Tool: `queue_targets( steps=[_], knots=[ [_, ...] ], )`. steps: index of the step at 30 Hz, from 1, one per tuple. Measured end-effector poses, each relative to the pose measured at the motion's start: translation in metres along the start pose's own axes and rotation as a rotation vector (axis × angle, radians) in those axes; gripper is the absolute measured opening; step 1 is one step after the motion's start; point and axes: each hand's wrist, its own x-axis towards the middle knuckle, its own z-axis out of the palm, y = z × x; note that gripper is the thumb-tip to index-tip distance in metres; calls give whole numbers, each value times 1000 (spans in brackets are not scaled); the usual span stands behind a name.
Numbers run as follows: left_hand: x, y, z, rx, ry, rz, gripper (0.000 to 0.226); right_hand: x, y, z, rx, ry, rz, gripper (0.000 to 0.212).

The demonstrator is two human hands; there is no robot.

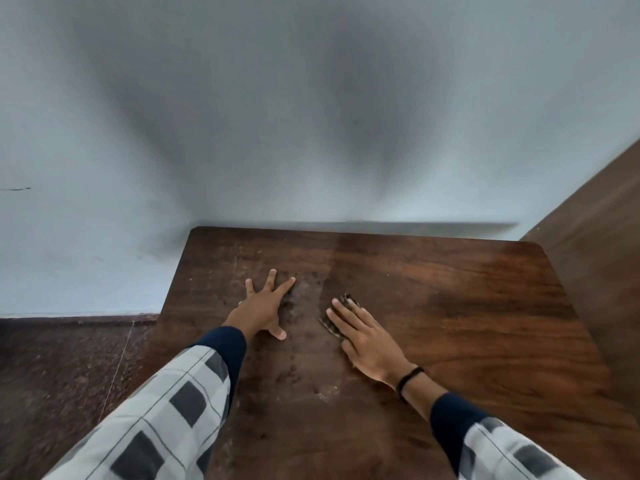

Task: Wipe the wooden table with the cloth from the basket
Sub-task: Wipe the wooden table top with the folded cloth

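1. The cloth (347,300) lies flat on the wooden table (467,323), under the right hand (365,341). Only its dark, patterned edges show, one past the fingertips and one along the hand's left side.
2. The cloth is near the middle of the tabletop. The left hand (265,308) is just beside it to the left and does not touch it, with a strip of bare wood between the two.
3. Pale smudges and specks (298,303) mark that strip and the wood by the left hand. The right part of the tabletop looks glossier.
4. Counted, there is one cloth, one table and two hands, with one black wristband (410,377) on the right wrist.
5. The left hand is spread wide, palm down on the bare wood. Its fingers are straight and splayed, the thumb is out to the side, and it holds nothing.
6. The right hand is flat, with its fingers straight and close together. It presses down on the cloth rather than curling round it.
7. Both arms wear checked grey-and-white sleeves with navy cuffs, the left sleeve (156,420) and the right sleeve (502,448).
8. A pale grey wall (311,116) rises behind the table's far edge. A dark speckled floor (62,368) lies to the left, and a brown wooden panel (602,254) stands to the right.
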Motion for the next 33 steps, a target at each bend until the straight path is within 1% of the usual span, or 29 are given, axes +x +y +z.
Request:
queue_targets(
  steps=[2,3,5,7,8,9,11,13,14,15,18,19,20,23,25,26,27,28,30,31,32,33],
  knots=[
    [2,-1,0,7,7,6,135,-5,12,-3,-40,-31,-75,62],
    [1,-1,0,12,13,4,135,0,19,-7,-50,-26,-59,62],
    [0,0,0,1,11,-4,133,14,25,-14,9,9,79,64],
    [-2,1,0,-6,11,-8,130,16,11,-9,60,68,236,63],
    [-2,2,-1,-1,9,-5,130,10,0,-1,57,88,266,63],
    [-1,1,0,0,8,-3,130,-1,-13,8,41,78,242,62],
    [1,-1,1,-1,13,-3,131,-31,-29,21,3,38,80,60],
    [4,-3,2,3,19,10,133,-45,-23,21,-28,-15,-78,60],
    [5,-3,3,4,27,14,133,-44,-15,16,-37,-29,-97,60],
    [4,-3,4,1,39,14,133,-39,-7,12,-22,-28,-72,60],
    [-2,-2,5,-19,71,11,128,-28,-12,7,93,41,219,59],
    [-5,-2,6,-21,79,10,127,-33,-24,13,104,61,274,58],
    [-8,-2,6,-29,87,10,126,-44,-39,21,100,68,252,58],
    [-11,-3,8,-56,113,23,124,-101,-76,47,47,7,-65,60],
    [-13,-5,11,-52,131,34,122,-116,-72,46,23,-42,-167,61],
    [-14,-5,13,-40,149,39,120,-110,-64,41,2,-52,-177,60],
    [-17,-3,15,-24,178,43,117,-100,-57,36,-16,-53,-154,59],
    [-20,0,18,-9,213,41,112,-86,-50,32,-10,-43,-87,57],
    [-30,8,28,21,265,39,99,-64,-44,25,77,8,127,56],
    [-33,10,34,37,258,49,97,-58,-47,25,106,46,223,57],
    [-35,11,41,44,227,60,100,-57,-54,29,107,83,280,58],
    [-36,11,47,36,184,63,107,-62,-63,35,90,107,287,58]
  ],
)
